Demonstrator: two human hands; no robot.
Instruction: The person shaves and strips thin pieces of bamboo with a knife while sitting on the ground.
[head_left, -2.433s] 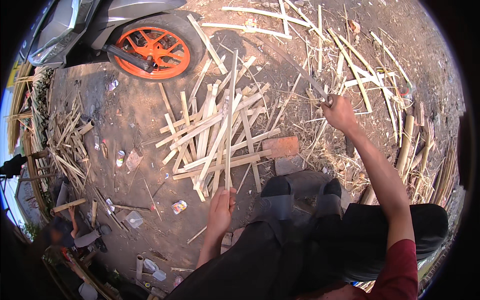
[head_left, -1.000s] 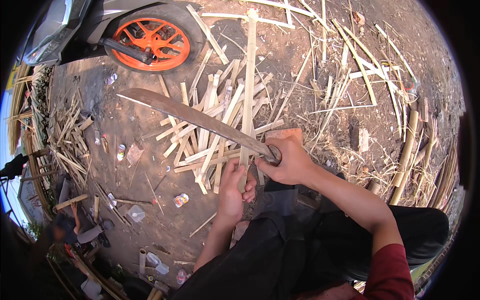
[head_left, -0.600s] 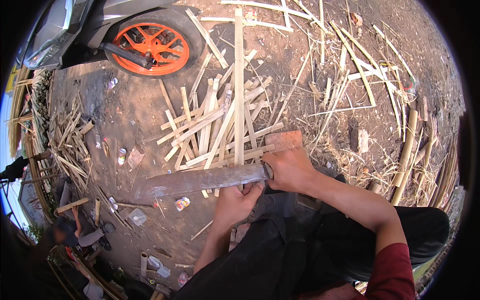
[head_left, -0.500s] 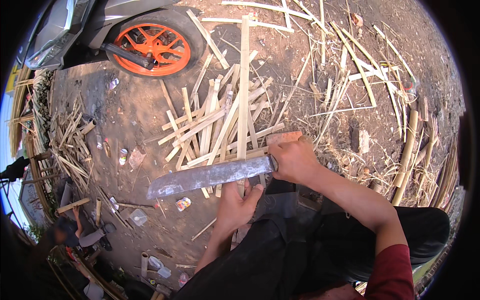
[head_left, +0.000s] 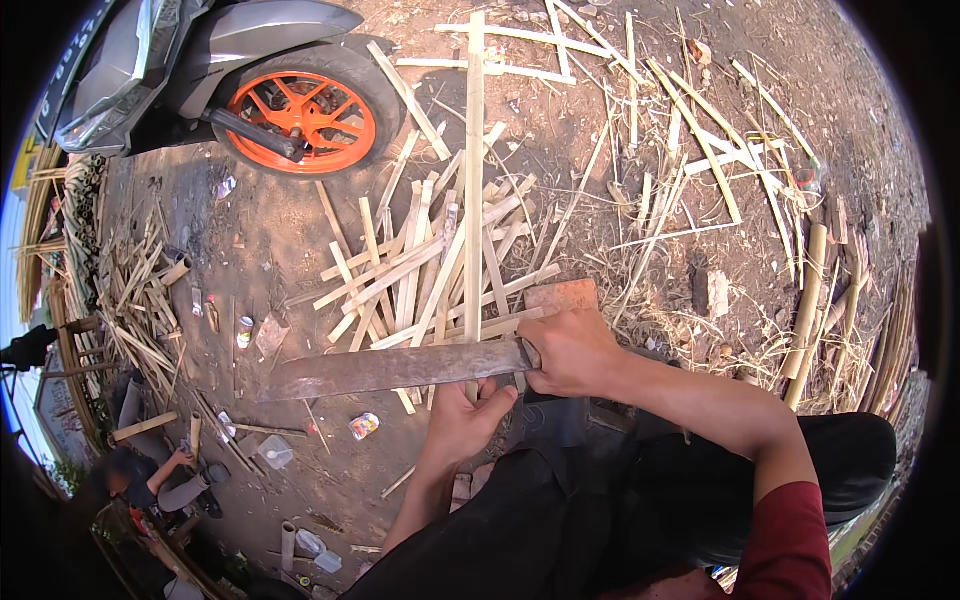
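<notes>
My right hand (head_left: 572,352) is wrapped round the handle of a machete (head_left: 400,368), its long, broad, dull grey blade reaching out to the left. The blade crosses in front of a long, pale bamboo strip (head_left: 474,200) near the strip's lower end. Just below the blade, my left hand (head_left: 465,425) is closed on that lower end, thumb at its side. From there the strip stretches far ahead, above a loose heap of cut bamboo strips (head_left: 400,270). Whether the edge bites into the strip, I cannot tell. A reddish brick (head_left: 560,297) lies just beyond my right hand.
A parked motorbike with an orange wheel (head_left: 300,120) stands at far left. More bamboo pieces (head_left: 140,300) are piled at left, and long strips (head_left: 710,150) lie scattered at far right. Thick bamboo poles (head_left: 808,300) lie at right. Another person (head_left: 165,470) sits at lower left.
The machete has come slightly nearer and left, its blade now more level and its face darker. My left hand keeps its hold on the strip. The other person's hand has shifted.
</notes>
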